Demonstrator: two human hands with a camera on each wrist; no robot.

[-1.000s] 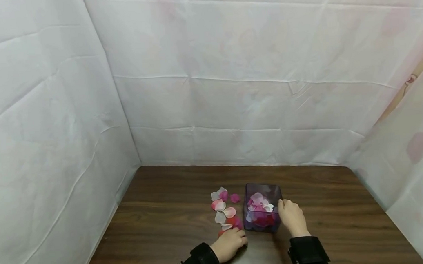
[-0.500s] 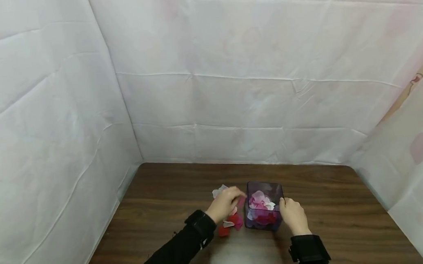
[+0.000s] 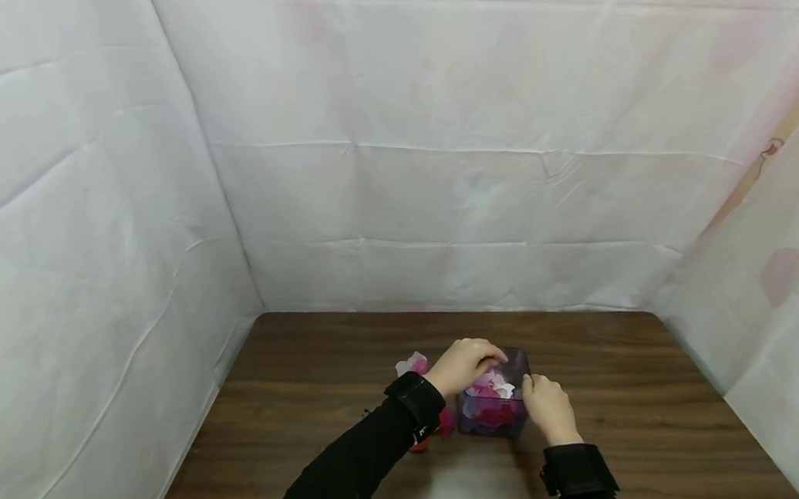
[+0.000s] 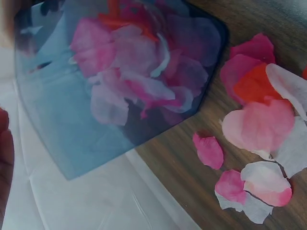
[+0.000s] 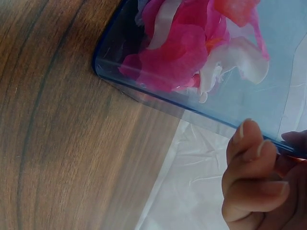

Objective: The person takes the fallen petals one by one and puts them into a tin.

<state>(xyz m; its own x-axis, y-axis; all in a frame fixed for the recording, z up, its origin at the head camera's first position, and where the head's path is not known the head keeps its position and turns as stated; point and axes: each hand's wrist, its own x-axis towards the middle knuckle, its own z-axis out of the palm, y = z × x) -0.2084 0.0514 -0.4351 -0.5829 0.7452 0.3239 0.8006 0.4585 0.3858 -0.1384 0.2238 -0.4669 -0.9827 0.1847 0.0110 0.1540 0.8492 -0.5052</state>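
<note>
Scattered petals [image 4: 208,151] in pink, red and white lie on the table left of a translucent purple plastic box [image 3: 491,421]. More petals [image 5: 168,57] are heaped inside the box. My left hand [image 3: 465,365] is over the box's far left part, fingers bent downward; no petal shows between them. In the left wrist view only the edges of its fingers [image 4: 5,153] appear. At the box's right side, my right hand [image 3: 551,409] pinches the rim, its curled fingers [image 5: 254,177] outside the wall. My left forearm covers part of the loose petals in the head view.
The brown wood-grain table [image 3: 327,409] has white cloth hangings [image 3: 435,162] along its back and both sides. Black bands and sleeves [image 3: 578,473] cover both wrists.
My left hand has gone from the near loose petals, up past the farther ones, then right to above the box. The right hand keeps its grip on the rim.
</note>
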